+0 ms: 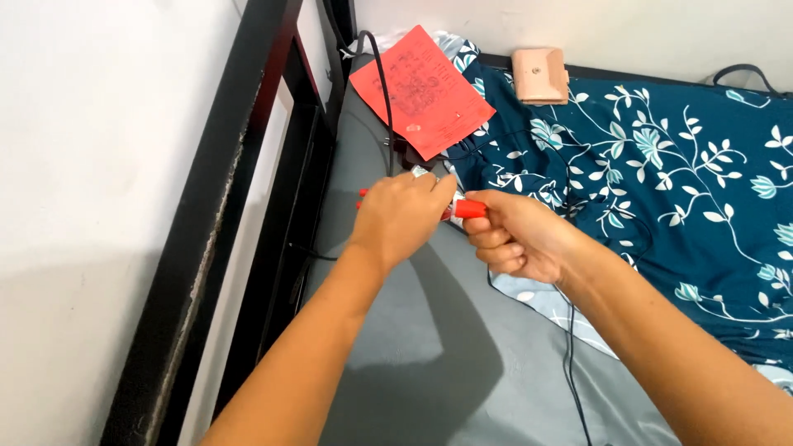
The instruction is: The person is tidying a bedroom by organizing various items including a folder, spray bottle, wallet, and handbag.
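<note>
Over the bed point(413, 347), right hand point(516, 239) in a closed grip on a red cap point(471, 209), left hand point(401, 216) clenched around the tube's point(423, 173) body, steadying it.

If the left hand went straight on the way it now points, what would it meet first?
The left hand points up and to the right, toward the head of the bed. Past the red-tipped thing both hands hold, it would likely first meet the black cable and the red paper sheet; depth is unclear.
</note>
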